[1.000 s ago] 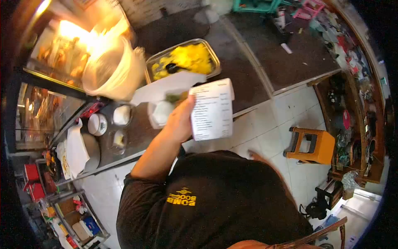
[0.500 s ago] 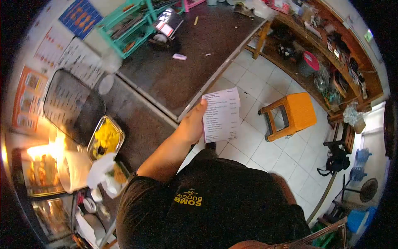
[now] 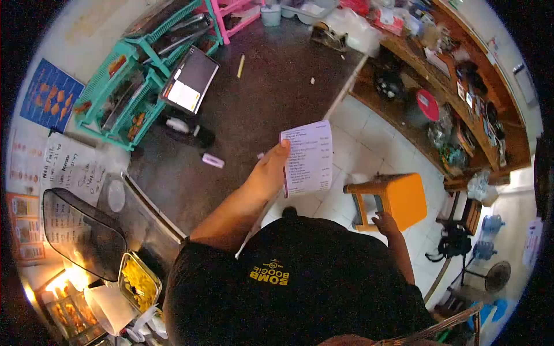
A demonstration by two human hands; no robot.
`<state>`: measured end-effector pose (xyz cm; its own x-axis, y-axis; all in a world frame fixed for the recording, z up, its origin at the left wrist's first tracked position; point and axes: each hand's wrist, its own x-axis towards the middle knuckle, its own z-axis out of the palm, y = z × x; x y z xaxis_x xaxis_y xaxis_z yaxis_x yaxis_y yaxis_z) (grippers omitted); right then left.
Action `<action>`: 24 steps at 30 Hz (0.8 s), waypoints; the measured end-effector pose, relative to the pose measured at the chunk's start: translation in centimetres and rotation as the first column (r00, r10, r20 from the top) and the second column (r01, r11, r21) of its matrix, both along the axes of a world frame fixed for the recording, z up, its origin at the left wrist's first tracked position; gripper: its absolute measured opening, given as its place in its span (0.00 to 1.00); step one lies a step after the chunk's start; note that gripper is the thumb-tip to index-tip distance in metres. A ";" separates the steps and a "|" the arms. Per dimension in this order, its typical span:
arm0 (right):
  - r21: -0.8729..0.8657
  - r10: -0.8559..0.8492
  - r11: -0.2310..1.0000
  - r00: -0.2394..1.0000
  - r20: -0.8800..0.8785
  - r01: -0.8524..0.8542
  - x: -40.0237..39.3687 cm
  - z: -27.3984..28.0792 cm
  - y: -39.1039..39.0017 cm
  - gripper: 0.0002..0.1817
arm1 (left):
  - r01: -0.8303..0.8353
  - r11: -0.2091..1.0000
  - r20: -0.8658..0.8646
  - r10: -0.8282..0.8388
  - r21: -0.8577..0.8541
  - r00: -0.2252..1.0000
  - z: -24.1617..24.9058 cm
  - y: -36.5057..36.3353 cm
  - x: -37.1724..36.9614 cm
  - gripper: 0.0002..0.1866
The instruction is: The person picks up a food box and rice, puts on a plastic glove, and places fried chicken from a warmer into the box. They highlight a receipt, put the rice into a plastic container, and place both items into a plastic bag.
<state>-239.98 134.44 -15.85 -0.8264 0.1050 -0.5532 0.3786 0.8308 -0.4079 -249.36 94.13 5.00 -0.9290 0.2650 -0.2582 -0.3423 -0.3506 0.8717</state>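
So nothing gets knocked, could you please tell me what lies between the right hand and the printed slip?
In the head view, part of the orange stool and tiled floor appear between the right hand and the printed slip.

Table (image 3: 277,104) passable mid-surface; sides obstructed.
Open strip runs between the propped screen (image 3: 192,81) and the floor-side edge, a yellow stick (image 3: 240,66) lying in it; teal racks (image 3: 109,104) block the wall side; orange stool (image 3: 405,199) obstructs the floor below the right hand (image 3: 388,224), contact not determinable.
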 end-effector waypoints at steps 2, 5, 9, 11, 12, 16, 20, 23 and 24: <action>-0.002 0.009 1.000 0.998 -0.068 -0.009 -3.5 -1.6 1.1 0.21 | -0.042 0.999 -0.060 0.041 -0.011 0.997 -0.3 -0.5 -3.0 0.27; -0.038 0.157 0.984 0.950 -0.272 -0.173 -11.2 3.0 -2.1 0.19 | -0.116 0.992 -0.025 0.115 -0.043 0.993 -0.3 -1.4 -7.2 0.27; -0.047 0.242 0.957 0.878 -0.414 -0.286 -23.0 2.3 -3.2 0.14 | -0.264 0.963 -0.014 0.264 -0.051 0.965 -0.3 -2.6 -12.5 0.28; -0.010 0.420 0.874 0.765 -0.489 -0.486 -30.2 4.4 -5.2 0.13 | -0.379 0.920 0.032 0.383 -0.097 0.923 0.5 -2.4 -14.8 0.28; -0.009 0.479 0.826 0.710 -0.516 -0.563 -33.9 5.7 -6.5 0.14 | -0.405 0.911 0.004 0.406 -0.082 0.914 0.1 -2.5 -16.1 0.28; 0.015 0.677 0.618 0.522 -0.519 -0.786 -47.7 9.3 -12.9 0.15 | -0.567 0.821 -0.061 0.564 -0.066 0.823 0.8 -2.2 -20.8 0.29; 0.052 0.825 0.373 0.305 -0.477 -0.927 -57.0 12.8 -20.7 0.17 | -0.725 0.688 -0.096 0.724 0.033 0.683 1.6 -0.6 -24.4 0.29; 0.119 0.890 0.236 0.166 -0.424 -0.964 -60.2 13.8 -25.3 0.17 | -0.776 0.631 -0.101 0.771 -0.010 0.629 0.6 -0.3 -25.6 0.28; 0.157 0.894 0.182 0.097 -0.437 -0.971 -61.0 13.7 -26.3 0.18 | -0.801 0.599 -0.093 0.797 -0.013 0.597 0.8 0.0 -26.0 0.28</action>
<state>-301.00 108.15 -2.19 -0.3039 -0.9461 -0.1124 -0.8594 0.3231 -0.3962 -275.32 94.18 5.75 -0.7786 -0.6028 -0.1745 0.1158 -0.4112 0.9042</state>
